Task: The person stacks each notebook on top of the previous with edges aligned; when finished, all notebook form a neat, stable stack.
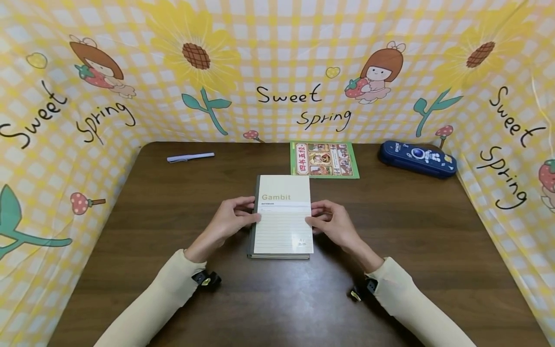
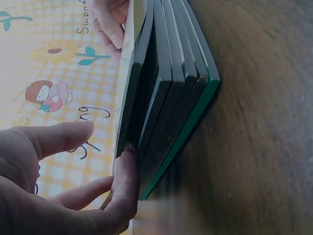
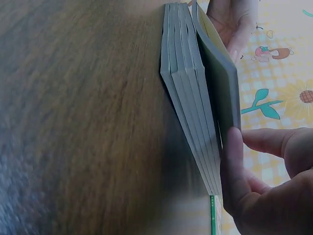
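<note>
A cream notebook [image 1: 284, 224] marked "Gambit", with a dark spine strip, tops a stack of several notebooks [image 2: 168, 103] on the table. My left hand [image 1: 230, 219] holds its spine edge, fingers at the side and thumb by the cover. Across from it, my right hand [image 1: 336, 222] grips the opposite edge, fingertips under the cover's side. Both wrist views show a dark gap between this top notebook and the stack below, so it is partly raised. The lowest book in the left wrist view has a green edge.
Behind the stack lies a green-bordered picture book [image 1: 325, 159]. A dark blue pencil case [image 1: 417, 159] stands at the back right, and a pale lavender pen [image 1: 191, 157] at the back left. Yellow checked cloth [image 1: 277, 58] encloses the brown table [image 1: 390, 202] behind and at the sides.
</note>
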